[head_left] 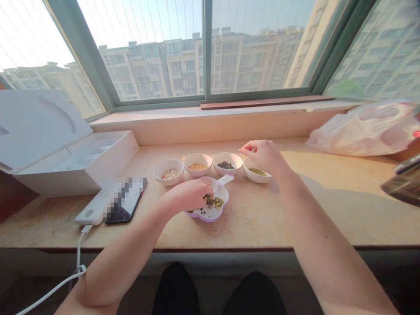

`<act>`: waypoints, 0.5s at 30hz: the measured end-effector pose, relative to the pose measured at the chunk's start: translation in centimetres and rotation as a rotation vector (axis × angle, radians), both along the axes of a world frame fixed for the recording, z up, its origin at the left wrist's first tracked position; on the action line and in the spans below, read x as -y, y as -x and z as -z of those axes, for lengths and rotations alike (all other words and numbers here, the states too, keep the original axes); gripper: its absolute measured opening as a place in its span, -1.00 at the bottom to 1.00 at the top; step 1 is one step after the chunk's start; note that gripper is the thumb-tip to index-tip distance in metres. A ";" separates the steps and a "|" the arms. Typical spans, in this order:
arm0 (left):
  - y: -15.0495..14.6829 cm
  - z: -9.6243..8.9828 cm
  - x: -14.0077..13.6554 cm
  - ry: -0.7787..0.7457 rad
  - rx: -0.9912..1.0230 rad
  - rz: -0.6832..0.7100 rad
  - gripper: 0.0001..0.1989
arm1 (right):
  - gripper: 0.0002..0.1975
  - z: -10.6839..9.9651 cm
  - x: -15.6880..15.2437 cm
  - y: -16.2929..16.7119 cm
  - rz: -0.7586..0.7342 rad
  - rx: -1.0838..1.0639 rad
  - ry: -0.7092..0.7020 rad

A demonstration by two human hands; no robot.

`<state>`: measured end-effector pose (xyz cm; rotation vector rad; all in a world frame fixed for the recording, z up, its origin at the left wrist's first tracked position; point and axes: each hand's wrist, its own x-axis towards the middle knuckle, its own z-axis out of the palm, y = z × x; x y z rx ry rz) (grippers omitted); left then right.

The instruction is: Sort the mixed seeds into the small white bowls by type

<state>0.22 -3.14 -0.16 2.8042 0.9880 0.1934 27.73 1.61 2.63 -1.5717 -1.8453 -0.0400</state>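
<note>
A white clover-shaped dish with a purple rim (216, 217) and a short handle holds mixed green, yellow and black beans (215, 201). Into it dips my left hand (192, 194), its fingers curled down at the beans and their tips partly hidden. My right hand (262, 153) hovers over the bowl of green beans (257, 172), thumb and finger pinched together; anything between them is too small to make out. Left of that bowl stand a bowl of black beans (226, 165), a bowl of yellow grains (197, 166) and a bowl of pale pieces (169, 174).
On the left sit an open white box (75, 175), a dark phone (126, 205) and a white power bank (90, 212) with a cable (78, 249). A plastic bag (364, 129) lies at the right back, with a dark object (402, 183) at the right edge. Windows rise behind the counter (256, 218).
</note>
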 end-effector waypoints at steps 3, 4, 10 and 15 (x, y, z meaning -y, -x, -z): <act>-0.4 0.4 0.1 0.024 -0.035 -0.022 -0.76 | -0.87 -0.1 -0.3 -1.5 0.120 0.059 0.191; -0.5 0.4 0.1 0.017 -0.032 -0.035 -0.76 | -0.89 -0.1 -0.2 -1.8 0.157 0.062 0.240; -1.0 0.3 0.2 -0.035 -0.047 -0.007 -0.75 | -0.90 -0.2 -0.1 -2.6 0.228 0.085 0.504; -0.9 0.4 -0.1 -0.049 -0.037 0.026 -0.67 | -0.90 0.9 -1.2 -4.0 0.175 0.130 0.542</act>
